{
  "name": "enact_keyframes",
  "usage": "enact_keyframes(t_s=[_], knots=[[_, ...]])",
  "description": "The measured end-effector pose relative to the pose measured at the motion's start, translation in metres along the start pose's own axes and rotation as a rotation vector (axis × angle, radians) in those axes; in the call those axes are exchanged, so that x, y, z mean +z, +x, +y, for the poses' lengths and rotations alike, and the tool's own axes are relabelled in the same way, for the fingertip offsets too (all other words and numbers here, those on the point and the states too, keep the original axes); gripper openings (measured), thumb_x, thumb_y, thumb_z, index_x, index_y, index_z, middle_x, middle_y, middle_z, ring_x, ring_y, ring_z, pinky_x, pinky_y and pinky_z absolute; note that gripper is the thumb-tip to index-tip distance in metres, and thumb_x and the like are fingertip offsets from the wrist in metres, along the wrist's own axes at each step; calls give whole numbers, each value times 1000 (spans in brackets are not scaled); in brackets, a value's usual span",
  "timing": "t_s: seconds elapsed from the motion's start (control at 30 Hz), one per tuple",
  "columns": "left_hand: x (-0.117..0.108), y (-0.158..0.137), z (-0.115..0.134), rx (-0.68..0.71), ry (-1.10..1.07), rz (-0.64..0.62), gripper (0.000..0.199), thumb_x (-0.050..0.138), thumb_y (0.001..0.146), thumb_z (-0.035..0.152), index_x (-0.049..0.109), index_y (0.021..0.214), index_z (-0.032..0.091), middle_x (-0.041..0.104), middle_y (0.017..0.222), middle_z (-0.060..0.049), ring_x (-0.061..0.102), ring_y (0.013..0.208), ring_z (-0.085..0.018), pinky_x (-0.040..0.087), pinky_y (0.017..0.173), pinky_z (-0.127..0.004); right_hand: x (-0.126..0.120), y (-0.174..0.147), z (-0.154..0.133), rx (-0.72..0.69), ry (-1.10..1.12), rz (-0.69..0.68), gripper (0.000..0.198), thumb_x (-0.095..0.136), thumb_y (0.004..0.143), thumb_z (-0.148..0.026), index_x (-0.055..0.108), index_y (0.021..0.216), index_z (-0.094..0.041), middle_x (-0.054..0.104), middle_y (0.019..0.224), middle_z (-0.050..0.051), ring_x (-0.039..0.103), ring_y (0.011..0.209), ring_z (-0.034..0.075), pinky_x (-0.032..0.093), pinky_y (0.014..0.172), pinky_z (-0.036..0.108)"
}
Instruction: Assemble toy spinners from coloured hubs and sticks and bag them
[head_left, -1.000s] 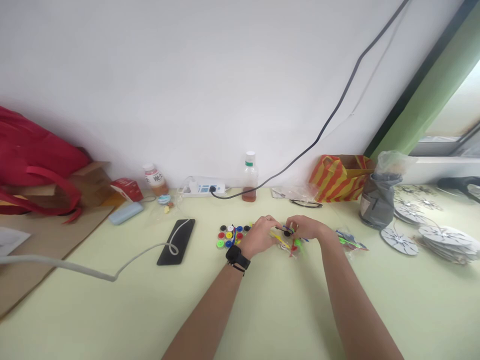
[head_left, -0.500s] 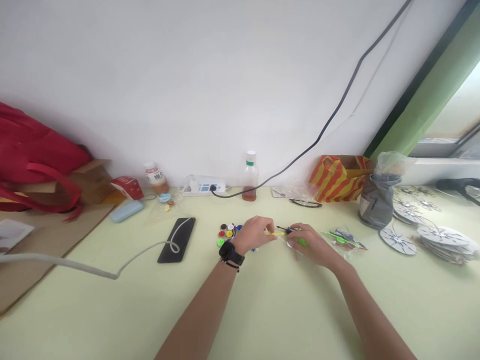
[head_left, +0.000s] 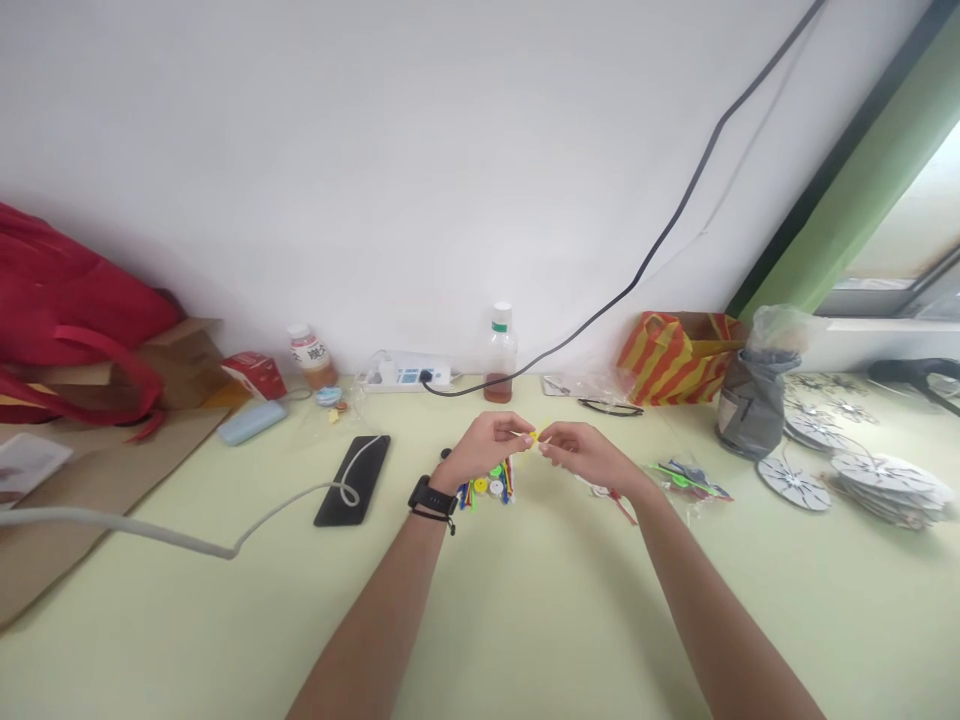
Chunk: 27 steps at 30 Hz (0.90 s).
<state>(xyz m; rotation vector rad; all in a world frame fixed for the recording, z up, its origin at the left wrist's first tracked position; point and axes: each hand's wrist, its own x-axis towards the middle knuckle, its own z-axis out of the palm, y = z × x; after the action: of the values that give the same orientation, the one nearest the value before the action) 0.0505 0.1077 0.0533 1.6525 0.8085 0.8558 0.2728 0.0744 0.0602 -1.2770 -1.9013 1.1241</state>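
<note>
1. We count one yellow piece [head_left: 534, 437], above the table [head_left: 555, 620], pinched by the fingertips of the left hand [head_left: 487, 446] and right hand [head_left: 589, 456].
2. We count one clear bottle [head_left: 501, 352], amber liquid [head_left: 495, 393] inside, and one labelled bottle [head_left: 310, 354], contents brownish.

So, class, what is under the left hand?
Under the left hand, a yellow disc, white disc and coloured strips show on the table; whatever the hand covers is hidden.

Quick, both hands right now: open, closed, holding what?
Left hand: closed, pinching a small yellow piece.
Right hand: closed in a pinch beside that piece; whether it grips anything cannot be told.
</note>
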Motion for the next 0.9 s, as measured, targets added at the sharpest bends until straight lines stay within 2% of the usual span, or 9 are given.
enact_keyframes(t_s=[0.13, 0.23, 0.4, 0.47, 0.6, 0.67, 0.73, 0.8, 0.9], knots=[[-3, -1, 3, 25, 4, 32, 36, 81, 81, 41, 72, 102, 14, 77, 96, -10, 74, 87, -23, 59, 74, -30, 15, 11, -14, 8, 302, -9, 23, 72, 84, -40, 64, 92, -20, 70, 85, 4, 67, 81, 19, 54, 80, 34], [-3, 0, 0, 66, 23, 37, 37, 81, 80, 41, 72, 106, 15, 76, 97, -10, 74, 87, -22, 60, 79, -32, 17, 15, -17, 24, 378, 28, 23, 72, 83, -36, 61, 95, -21, 71, 84, 4, 68, 81, 19, 54, 83, 35], [-1, 1, -7, 138, 139, 29, 23, 76, 84, 33, 72, 99, 16, 76, 97, -8, 73, 83, -19, 59, 81, -31, 17, 20, -12, 37, 399, 16, 18, 64, 82, -29, 54, 95, -22, 71, 81, 2, 69, 78, 18, 54, 82, 35], [1, 0, -10, 159, 197, 19, 16, 72, 86, 29, 70, 96, 16, 75, 92, -6, 72, 79, -17, 58, 78, -29, 20, 23, -8, 32, 341, -8, 13, 58, 81, -25, 52, 92, -22, 67, 76, -1, 66, 75, 17, 52, 76, 31], [8, -2, -15, 147, 388, 2, 2, 65, 84, 18, 63, 84, 18, 69, 76, 0, 68, 69, -14, 52, 64, -23, 25, 28, 6, 71, -57, 31, 3, 46, 85, -21, 48, 86, -22, 60, 77, -2, 56, 72, 14, 44, 66, 25], [13, -3, -18, 135, 563, 17, 7, 66, 82, 16, 61, 76, 19, 67, 74, 1, 67, 68, -15, 50, 61, -23, 26, 29, 16, 109, -197, 39, 7, 46, 85, -18, 50, 89, -21, 59, 77, -2, 53, 71, 14, 40, 63, 24], [18, -3, -21, 131, 697, 32, 9, 69, 79, 16, 63, 73, 20, 69, 77, 0, 67, 76, -18, 50, 67, -26, 25, 28, 25, 144, -253, 5, 15, 52, 80, -12, 55, 92, -20, 58, 74, -2, 52, 67, 14, 37, 60, 24], [22, -3, -24, 125, 758, 45, 8, 71, 77, 15, 68, 79, 22, 71, 85, -2, 67, 88, -22, 51, 75, -29, 22, 26, 31, 179, -311, -32, 24, 58, 75, -8, 60, 96, -20, 58, 71, -3, 52, 62, 14, 35, 57, 24], [26, -3, -28, 102, 823, 63, 14, 73, 77, 15, 74, 88, 23, 72, 88, -5, 65, 93, -25, 50, 83, -34, 9, 21, 33, 209, -387, -29, 30, 65, 75, -10, 62, 104, -20, 63, 76, 0, 57, 65, 15, 37, 58, 23]])
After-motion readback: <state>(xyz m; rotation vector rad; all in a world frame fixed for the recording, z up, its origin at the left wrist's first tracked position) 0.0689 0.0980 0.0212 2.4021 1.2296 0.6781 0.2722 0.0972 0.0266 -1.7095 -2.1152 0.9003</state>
